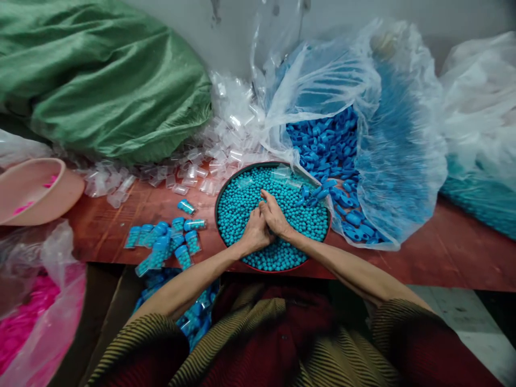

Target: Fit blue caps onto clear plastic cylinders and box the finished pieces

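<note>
A round dark-rimmed tray [217, 215] full of small turquoise balls [234, 207] stands at the table's front edge. Over its middle my left hand [257, 231] and my right hand [276, 215] are pressed together, fingers closed. Whatever lies between them is hidden. Clear empty containers [281, 173] rest on the balls at the back of the tray, and several blue caps [312, 196] lie at its right rim. To the left, several capped containers filled with turquoise balls [159, 246] are heaped on the red table [105, 220].
Behind the tray are loose clear containers [226, 140] and an open bag of blue caps [322, 140]. A green sack [121, 80] and a pink bowl [68, 188] stand left. A bag of pink pieces [24, 306] is lower left; a bag of turquoise balls [475, 201] sits far right.
</note>
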Tool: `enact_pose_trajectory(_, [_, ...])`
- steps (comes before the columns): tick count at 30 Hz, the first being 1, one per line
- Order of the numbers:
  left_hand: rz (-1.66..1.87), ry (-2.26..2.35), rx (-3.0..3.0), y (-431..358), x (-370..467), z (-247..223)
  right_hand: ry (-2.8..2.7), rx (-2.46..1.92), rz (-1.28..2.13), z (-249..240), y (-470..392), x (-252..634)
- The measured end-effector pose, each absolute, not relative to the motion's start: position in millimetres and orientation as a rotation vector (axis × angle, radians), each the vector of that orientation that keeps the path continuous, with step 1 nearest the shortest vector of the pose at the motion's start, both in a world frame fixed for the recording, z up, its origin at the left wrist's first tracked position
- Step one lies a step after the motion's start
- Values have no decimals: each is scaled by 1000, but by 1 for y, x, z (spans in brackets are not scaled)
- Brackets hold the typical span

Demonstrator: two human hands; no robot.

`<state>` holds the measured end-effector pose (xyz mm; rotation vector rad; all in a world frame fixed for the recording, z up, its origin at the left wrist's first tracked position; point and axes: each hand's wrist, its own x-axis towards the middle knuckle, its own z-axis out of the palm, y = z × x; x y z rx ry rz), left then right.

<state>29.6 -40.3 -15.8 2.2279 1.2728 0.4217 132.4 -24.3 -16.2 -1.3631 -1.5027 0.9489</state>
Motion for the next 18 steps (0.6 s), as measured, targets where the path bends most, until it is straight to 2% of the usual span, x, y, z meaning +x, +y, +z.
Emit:
enact_pose_trajectory(3, [511,1369,2278,-48,15,-5,-1555,-1388,835,-10,-32,148])
enact_pose_trajectory(5, [550,1474,2279,-49,-4,4,-1797,-1349,722,-9,-44,155])
enact_pose_trajectory(9, [538,1684,2207,-32,-40,13,-2602,-822,460,-16,-66,144])
enact_pose_trajectory(12, [422,1715,2212,-10,-48,10,-2839,-546,296,-25,-59,125])
enact_pose_trajectory(18, [218,1726,2279,12,-42,5,-2833,-750,244,-29,-19,131])
